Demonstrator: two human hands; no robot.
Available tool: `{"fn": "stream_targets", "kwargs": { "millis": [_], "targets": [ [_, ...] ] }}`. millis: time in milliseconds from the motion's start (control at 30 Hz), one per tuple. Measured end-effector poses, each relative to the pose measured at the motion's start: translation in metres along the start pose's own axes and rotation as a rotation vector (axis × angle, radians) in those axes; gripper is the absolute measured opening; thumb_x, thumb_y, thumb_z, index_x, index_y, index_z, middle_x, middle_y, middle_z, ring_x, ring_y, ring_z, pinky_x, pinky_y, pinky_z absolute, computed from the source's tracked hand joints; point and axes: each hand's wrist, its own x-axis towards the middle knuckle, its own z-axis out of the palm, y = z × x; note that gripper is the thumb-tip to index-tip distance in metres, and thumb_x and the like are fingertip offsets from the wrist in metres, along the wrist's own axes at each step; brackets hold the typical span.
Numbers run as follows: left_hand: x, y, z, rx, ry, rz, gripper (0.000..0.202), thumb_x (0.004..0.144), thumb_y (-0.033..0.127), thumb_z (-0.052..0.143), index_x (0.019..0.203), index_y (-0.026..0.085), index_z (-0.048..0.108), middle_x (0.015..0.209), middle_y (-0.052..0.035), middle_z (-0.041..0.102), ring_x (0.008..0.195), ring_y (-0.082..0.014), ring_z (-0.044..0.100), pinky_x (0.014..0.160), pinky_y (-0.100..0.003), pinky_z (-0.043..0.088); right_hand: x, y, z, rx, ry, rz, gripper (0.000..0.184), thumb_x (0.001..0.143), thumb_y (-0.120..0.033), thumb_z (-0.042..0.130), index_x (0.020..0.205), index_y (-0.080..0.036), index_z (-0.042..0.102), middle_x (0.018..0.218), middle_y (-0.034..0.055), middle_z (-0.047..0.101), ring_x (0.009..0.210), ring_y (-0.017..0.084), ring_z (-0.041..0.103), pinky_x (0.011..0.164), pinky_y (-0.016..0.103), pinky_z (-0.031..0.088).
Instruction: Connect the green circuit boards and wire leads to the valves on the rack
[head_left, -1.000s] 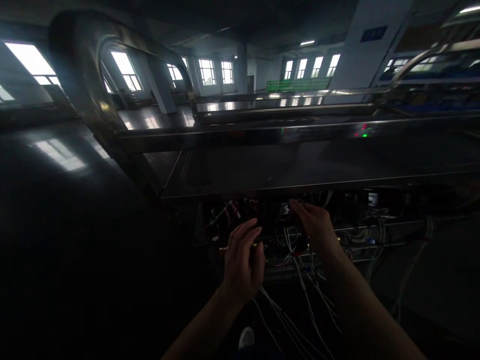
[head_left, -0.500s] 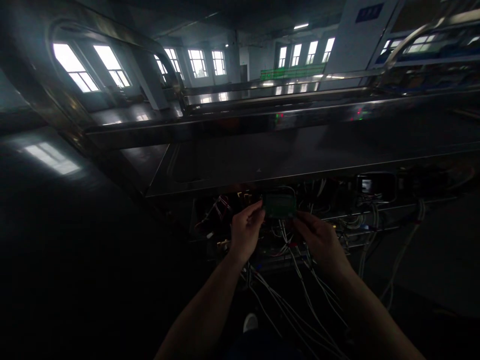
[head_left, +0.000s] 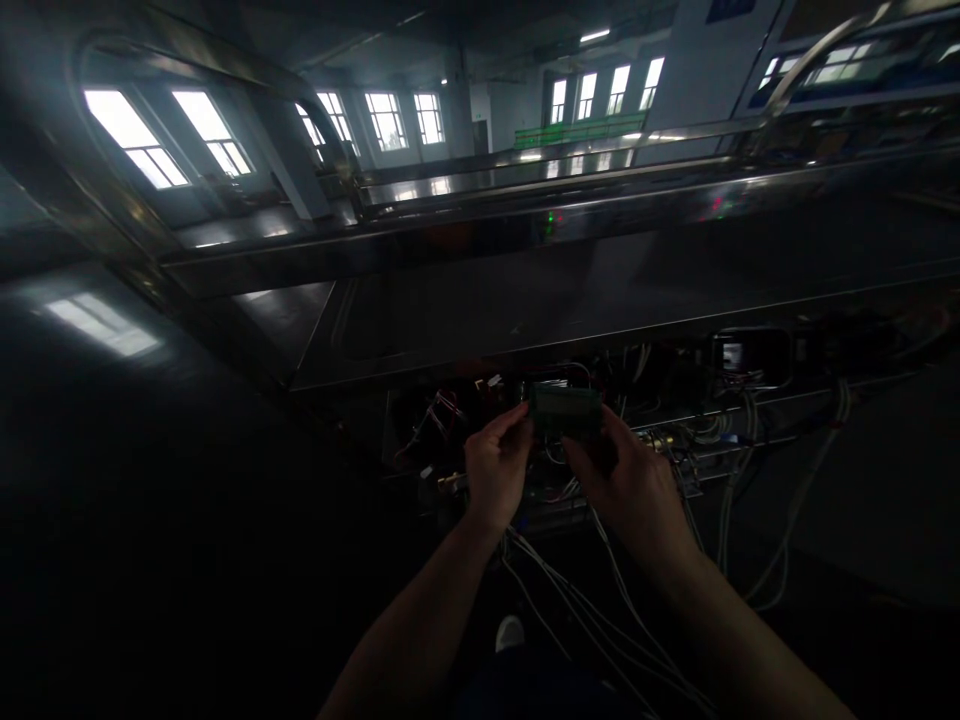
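A small green circuit board (head_left: 565, 408) is held up in front of an open machine bay full of wires. My left hand (head_left: 496, 470) pinches its left edge with thumb and fingers. My right hand (head_left: 628, 480) grips its right side and lower edge, fingers curled round it. Thin white wires (head_left: 600, 620) trail down from the bay below my wrists. The light is dim and the board's details are hard to read.
A long shiny metal machine top (head_left: 600, 290) runs across above the bay. A small lit display (head_left: 733, 352) sits in the bay to the right, with cables (head_left: 795, 490) hanging there. A curved steel rail (head_left: 187, 250) stands at left. Bright windows line the far wall.
My hands went from reaching into the wiring to holding the green board between them. The right hand has since moved up to close on the board's right side.
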Motion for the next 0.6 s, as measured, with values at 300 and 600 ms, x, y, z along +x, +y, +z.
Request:
{"fn": "stream_targets", "kwargs": {
  "millis": [300,600],
  "targets": [
    [0.0002,-0.0027,0.0015,0.034,0.008,0.06,0.022,0.08,0.02,0.059,0.098,0.02,0.071,0.099,-0.0035,0.073,0.096,-0.02,0.067,0.086,-0.036,0.056,0.0022,0.0016,0.001,-0.048,0.015,-0.02,0.047,0.089,-0.042,0.042,0.122,-0.011,0.054,0.09,0.0138,0.07,0.076,0.025,0.067,0.065,0.036,0.053],
    [0.0011,-0.0022,0.0054,-0.015,0.005,0.054,0.022,0.079,0.018,0.058,0.097,0.019,0.071,0.094,-0.0044,0.074,0.088,-0.0187,0.069,0.079,-0.034,0.058,0.0038,0.0039,-0.0004,-0.049,-0.017,0.004,0.051,0.088,-0.043,0.041,0.121,-0.008,0.055,0.085,0.0134,0.069,0.072,0.025,0.067,0.065,0.036,0.052]
  ]
}}
